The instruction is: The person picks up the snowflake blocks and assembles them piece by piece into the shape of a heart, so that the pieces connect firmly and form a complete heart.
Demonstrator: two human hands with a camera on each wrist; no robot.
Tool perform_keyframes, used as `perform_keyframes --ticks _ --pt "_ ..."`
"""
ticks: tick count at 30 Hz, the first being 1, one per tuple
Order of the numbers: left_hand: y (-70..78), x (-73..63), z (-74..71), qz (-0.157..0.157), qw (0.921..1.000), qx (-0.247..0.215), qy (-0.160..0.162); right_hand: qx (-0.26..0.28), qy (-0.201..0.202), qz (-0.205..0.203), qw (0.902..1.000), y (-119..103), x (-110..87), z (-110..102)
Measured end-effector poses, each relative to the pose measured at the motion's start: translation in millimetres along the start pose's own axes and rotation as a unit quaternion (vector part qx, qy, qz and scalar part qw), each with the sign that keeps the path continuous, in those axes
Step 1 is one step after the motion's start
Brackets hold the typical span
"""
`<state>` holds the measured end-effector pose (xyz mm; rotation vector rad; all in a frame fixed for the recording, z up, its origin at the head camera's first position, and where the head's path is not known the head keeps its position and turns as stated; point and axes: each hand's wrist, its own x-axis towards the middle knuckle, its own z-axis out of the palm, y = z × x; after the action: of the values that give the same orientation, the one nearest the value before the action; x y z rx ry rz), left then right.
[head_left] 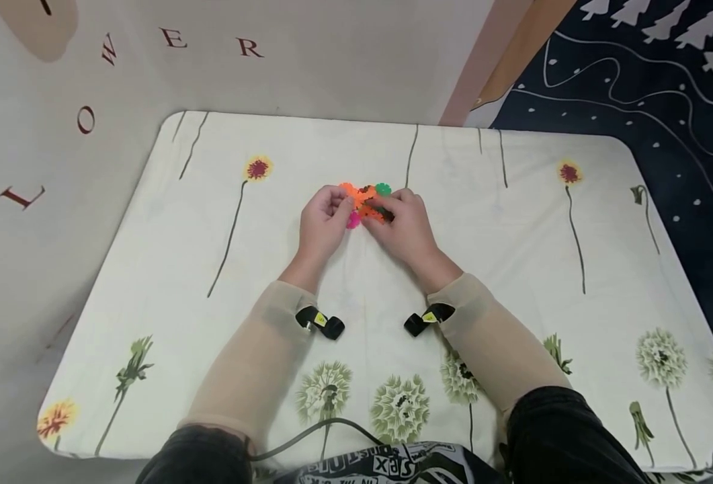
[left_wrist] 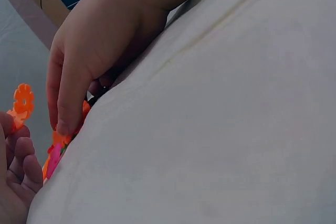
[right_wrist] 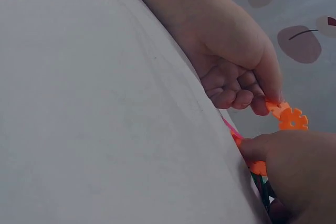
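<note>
Just beyond the middle of the table, both hands meet over a small cluster of joined plastic snowflake discs. My left hand [head_left: 322, 225] pinches an orange snowflake disc [right_wrist: 272, 107] between thumb and forefinger; a second orange disc [right_wrist: 294, 119] joins it at an angle. From the other side, my right hand [head_left: 409, 225] grips the orange part of the cluster [head_left: 371, 213], thumb toward me. A green disc [head_left: 383, 189] shows at the cluster's far right, and a pink disc [head_left: 353, 220] at its near left. The right fingers hide part of the cluster.
A white cloth [head_left: 356, 376] printed with flowers covers the table. A pale wall with letters stands behind and left, a dark patterned cloth [head_left: 652, 101] at the right. Small cameras sit on both wrists, and a cable [head_left: 314, 428] curves along the near edge.
</note>
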<state>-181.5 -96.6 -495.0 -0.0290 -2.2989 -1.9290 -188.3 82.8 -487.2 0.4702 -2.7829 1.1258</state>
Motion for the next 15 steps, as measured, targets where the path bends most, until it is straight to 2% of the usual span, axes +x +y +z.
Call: perform_keyframes --ticks 5,9,12,15 --pt "1.8 -0.1 -1.0 -0.001 1.0 -0.003 0.002 0.033 0.022 0.005 0.9992 -0.7 0.0 -0.6" --pt "2.6 -0.2 -1.0 -0.006 1.0 0.0 0.003 0.066 0.043 0.026 0.9965 -1.3 -0.1 -1.6" --pt "2.4 -0.3 -0.8 -0.005 1.0 0.003 0.005 0.105 0.056 0.06 0.9911 -1.5 -0.6 -1.1" --pt "2.2 0.0 -0.8 -0.002 1.0 0.004 0.007 0.153 0.077 0.094 0.9807 -1.5 -0.6 -0.8"
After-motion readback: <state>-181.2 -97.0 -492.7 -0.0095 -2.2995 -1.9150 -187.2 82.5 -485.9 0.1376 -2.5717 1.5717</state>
